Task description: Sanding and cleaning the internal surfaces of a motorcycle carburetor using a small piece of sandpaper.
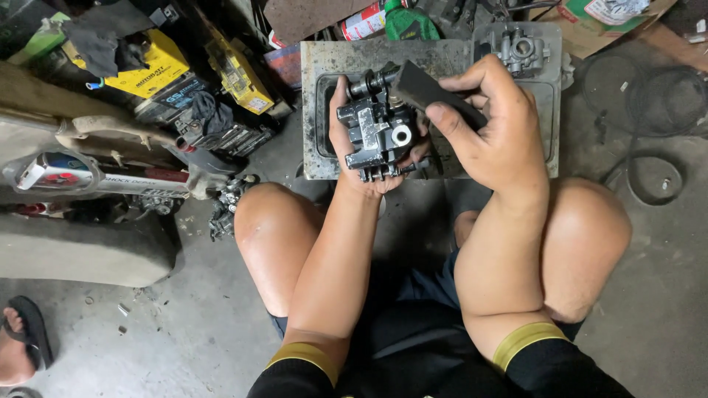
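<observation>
Your left hand [354, 158] cradles the caliper [377, 129] at frame centre, over the metal tray [313, 110], bore facing you. Right hand [494, 133] pinches the dark pad [435, 92], angled against its top.

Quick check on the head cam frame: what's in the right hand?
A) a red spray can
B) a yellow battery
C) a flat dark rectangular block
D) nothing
C: the right hand pinches a flat dark rectangular block against the top of the grey metal part, which the left hand cradles from below over the metal tray.
</observation>
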